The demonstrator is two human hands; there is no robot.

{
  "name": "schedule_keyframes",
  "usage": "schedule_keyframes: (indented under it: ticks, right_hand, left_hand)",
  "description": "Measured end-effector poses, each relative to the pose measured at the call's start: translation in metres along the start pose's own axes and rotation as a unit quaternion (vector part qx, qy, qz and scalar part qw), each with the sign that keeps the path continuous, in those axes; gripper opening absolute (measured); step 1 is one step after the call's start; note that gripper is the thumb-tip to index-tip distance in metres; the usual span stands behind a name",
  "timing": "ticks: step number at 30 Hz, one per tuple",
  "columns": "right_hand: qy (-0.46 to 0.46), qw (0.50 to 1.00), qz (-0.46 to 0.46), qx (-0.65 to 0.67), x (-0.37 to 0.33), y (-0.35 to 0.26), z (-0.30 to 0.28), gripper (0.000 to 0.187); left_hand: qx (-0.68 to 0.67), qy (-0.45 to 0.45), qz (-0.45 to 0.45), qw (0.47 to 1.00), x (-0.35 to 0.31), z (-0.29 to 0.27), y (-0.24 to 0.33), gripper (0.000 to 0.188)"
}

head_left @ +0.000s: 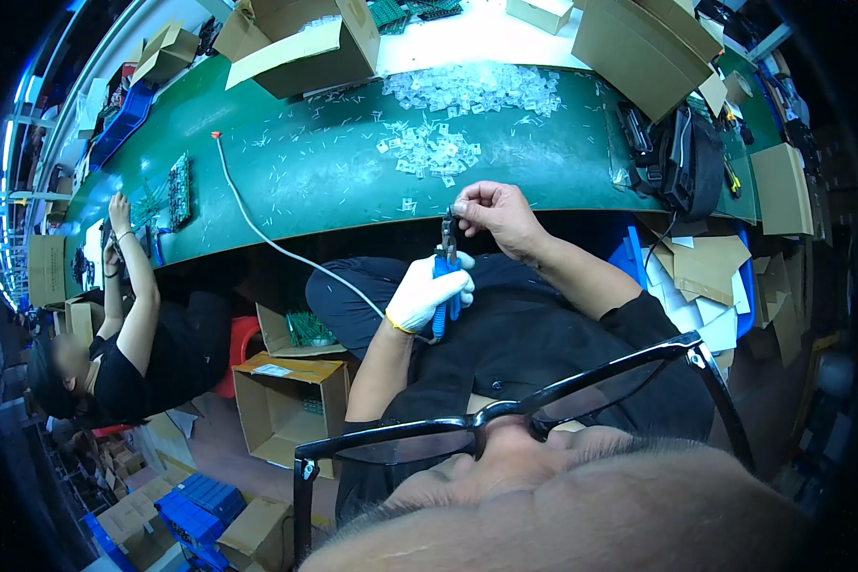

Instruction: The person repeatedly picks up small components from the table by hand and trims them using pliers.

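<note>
My left hand (pixel 416 295), in a white glove, is wrapped round the blue handles of a pair of pliers (pixel 440 265). Their metal jaws point up toward the bench edge. Beside the jaws, my bare right hand (pixel 501 219) pinches with thumb and fingertips; whatever sits between them is too small to make out. Just past my hands, a loose heap of small clear plastic pieces (pixel 431 151) lies on the green bench (pixel 305 143). A bigger heap of similar clear pieces (pixel 477 89) spreads behind it.
Cardboard boxes (pixel 329 50) stand at the bench's back. A grey hose (pixel 257 229) crosses the front edge. At right are a black bag (pixel 688 162) and a blue bin (pixel 629 257) of cardboard. A co-worker (pixel 153 324) sits at left, near a green circuit board (pixel 179 191).
</note>
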State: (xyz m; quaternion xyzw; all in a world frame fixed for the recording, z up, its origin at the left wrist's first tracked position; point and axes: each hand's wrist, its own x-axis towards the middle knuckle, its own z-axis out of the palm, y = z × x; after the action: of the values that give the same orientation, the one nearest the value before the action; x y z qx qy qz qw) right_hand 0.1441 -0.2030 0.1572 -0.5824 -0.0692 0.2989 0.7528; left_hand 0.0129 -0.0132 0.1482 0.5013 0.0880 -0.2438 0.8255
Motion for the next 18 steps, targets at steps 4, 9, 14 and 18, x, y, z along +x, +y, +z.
schedule_keyframes:
  ticks: [4,9,14,18]
  right_hand:
    - [0.001,1.0,0.002,0.01,0.001,-0.001,0.0,0.018]
    - [-0.002,0.999,0.004,0.039,0.004,-0.004,0.003,0.018]
    - [0.059,0.988,-0.051,-0.136,0.033,-0.007,-0.018,0.018]
    - [0.12,0.875,-0.207,-0.42,0.06,-0.017,-0.025,0.022]
  left_hand:
    - [0.028,0.034,-0.013,0.999,-0.01,0.01,0.017,0.025]
    - [-0.042,0.033,0.002,0.999,-0.004,0.002,0.002,0.028]
    - [-0.07,-0.003,0.005,0.998,-0.008,0.002,-0.015,0.032]
    - [-0.082,-0.005,-0.004,0.997,-0.011,-0.002,-0.018,0.034]
